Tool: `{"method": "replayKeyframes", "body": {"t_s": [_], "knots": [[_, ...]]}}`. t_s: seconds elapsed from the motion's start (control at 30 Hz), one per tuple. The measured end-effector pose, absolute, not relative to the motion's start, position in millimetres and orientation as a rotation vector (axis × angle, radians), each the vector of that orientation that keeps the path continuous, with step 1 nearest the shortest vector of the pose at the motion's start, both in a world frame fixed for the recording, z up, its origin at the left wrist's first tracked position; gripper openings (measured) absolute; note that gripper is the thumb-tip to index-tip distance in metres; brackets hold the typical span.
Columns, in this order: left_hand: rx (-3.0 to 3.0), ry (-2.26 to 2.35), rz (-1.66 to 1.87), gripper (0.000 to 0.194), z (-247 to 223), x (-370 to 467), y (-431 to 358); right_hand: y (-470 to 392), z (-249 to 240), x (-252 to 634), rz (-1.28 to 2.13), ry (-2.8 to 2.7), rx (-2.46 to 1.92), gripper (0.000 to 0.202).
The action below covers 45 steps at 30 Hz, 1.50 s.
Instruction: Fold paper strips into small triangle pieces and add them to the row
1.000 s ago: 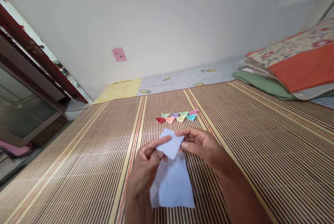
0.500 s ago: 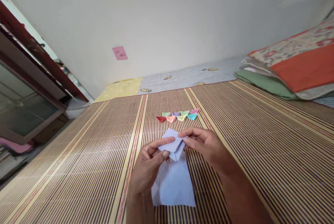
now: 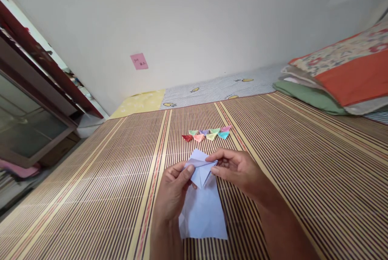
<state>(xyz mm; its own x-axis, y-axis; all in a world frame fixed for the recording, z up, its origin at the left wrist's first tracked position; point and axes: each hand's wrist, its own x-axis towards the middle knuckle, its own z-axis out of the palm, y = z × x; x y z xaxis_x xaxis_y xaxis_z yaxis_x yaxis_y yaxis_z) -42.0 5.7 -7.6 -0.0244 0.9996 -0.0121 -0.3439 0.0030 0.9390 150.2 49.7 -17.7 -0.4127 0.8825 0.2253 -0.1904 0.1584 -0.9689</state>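
Observation:
A small folded sheet of pale lilac paper (image 3: 200,173) is held up between both hands, diamond-shaped with crease lines and a flap across its middle. My left hand (image 3: 173,189) pinches its left corner, thumb on the front and fingers behind. At the right corner, my right hand (image 3: 238,171) grips the edge between thumb and forefinger. Beneath them a larger piece of the same pale paper (image 3: 204,217) lies on the striped mat (image 3: 121,195), partly covered by the left hand. Beyond the hands sit small folded paper pieces (image 3: 211,136) in several colours, arranged in two rows.
At the right lies a stack of folded bedding (image 3: 342,86) with orange, floral and green cloth. A patterned sheet (image 3: 209,89) shows along the wall (image 3: 212,22), which carries a pink note (image 3: 139,61). A glass-fronted cabinet (image 3: 27,118) stands at the left.
The upper flap of the folded paper has turned up, exposing the creased lower half. My left forefinger has left the paper's front, and the left thumb now presses its left side.

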Motion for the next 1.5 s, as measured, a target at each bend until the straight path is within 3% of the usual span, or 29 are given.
{"method": "replayKeyframes", "body": {"t_s": [0.4,0.73,1.5], "knots": [[0.938,1.119,1.449,0.016,-19.4,-36.1,6.5,42.2,-5.3,139.2,1.197,-1.555,-0.814,0.022],[0.954,1.188,1.457,0.019,-13.2,-24.2,3.3,47.4,-17.8,131.2,1.338,-1.421,-0.803,0.022],[0.828,1.299,1.709,0.031,-7.8,-8.4,-0.6,34.5,-8.0,116.5,0.864,-1.489,-0.906,0.025]]}}
